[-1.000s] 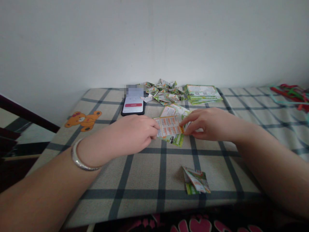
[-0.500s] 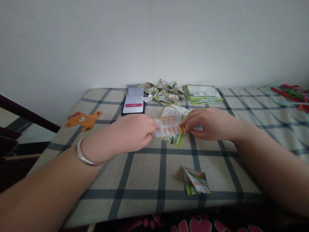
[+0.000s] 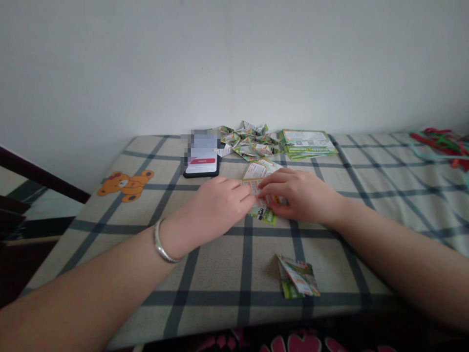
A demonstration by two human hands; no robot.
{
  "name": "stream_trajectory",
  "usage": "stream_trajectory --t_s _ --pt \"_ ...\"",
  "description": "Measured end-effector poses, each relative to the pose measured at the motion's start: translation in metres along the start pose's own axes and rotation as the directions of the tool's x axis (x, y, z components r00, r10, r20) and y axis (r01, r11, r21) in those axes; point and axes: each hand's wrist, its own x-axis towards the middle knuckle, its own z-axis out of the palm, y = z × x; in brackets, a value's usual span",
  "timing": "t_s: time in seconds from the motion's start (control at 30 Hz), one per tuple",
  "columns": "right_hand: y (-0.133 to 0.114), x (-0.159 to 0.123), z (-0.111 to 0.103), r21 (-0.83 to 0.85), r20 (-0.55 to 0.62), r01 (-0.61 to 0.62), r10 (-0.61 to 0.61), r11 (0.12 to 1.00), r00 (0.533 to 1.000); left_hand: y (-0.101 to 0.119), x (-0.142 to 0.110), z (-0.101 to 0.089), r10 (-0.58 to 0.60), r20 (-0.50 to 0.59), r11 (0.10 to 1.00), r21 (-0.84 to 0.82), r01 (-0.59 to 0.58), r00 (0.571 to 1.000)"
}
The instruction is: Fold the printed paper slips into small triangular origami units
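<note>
A printed leaflet (image 3: 249, 185) with orange boxes lies crosswise over another green and white leaflet (image 3: 260, 170) on the table. My left hand (image 3: 223, 205), with a silver bangle at its wrist, has its fingers closed at the left end of the upper leaflet. From the right, my right hand (image 3: 300, 194) bends its fingers down onto that same leaflet, the fingertips almost meeting those of the left. Both hands cover much of the printing. Nearer to me rests a small folded leaflet piece (image 3: 299, 277), partly sprung up.
Several crumpled-looking folded papers (image 3: 252, 139) lie by the wall, between a phone (image 3: 201, 159) and a stack of leaflets (image 3: 309, 143). Left is a bear-shaped picture (image 3: 125, 186); far right, red and green items (image 3: 439, 144) lie in a clear tray. A checked cloth (image 3: 216, 264) covers the table.
Both hands have come closer together over the leaflet: the left has shifted right, the right has slid left. The fingers now hide more of the paper.
</note>
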Motion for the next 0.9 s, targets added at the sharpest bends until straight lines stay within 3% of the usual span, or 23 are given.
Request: stream_trajectory --t_s 0.3,0.43,0.57,0.7,0.9 --pt "-0.014 0.004 0.002 -0.284 -0.019 0.049 -0.056 0.958 0.998 0.003 0.002 0.001 -0.057 -0.042 0.998 -0.002 0.057 0.997" --pt "-0.016 0.006 0.007 -0.306 -0.063 0.026 -0.047 0.952 0.997 0.000 0.002 0.000 -0.046 -0.091 0.998 0.034 0.049 0.995" --pt "-0.019 0.007 0.010 -0.211 -0.125 0.023 -0.050 0.977 0.991 0.000 0.003 -0.001 -0.092 -0.138 0.996 0.001 0.093 0.986" --pt "-0.021 0.007 0.013 -0.038 -0.217 -0.086 0.075 0.996 0.973 0.000 0.005 0.001 -0.199 -0.193 0.976 -0.125 0.177 0.961" --pt "-0.023 0.007 0.014 0.120 -0.246 -0.119 0.145 0.986 0.958 0.000 0.005 0.002 -0.151 -0.274 0.979 -0.173 0.105 0.950"
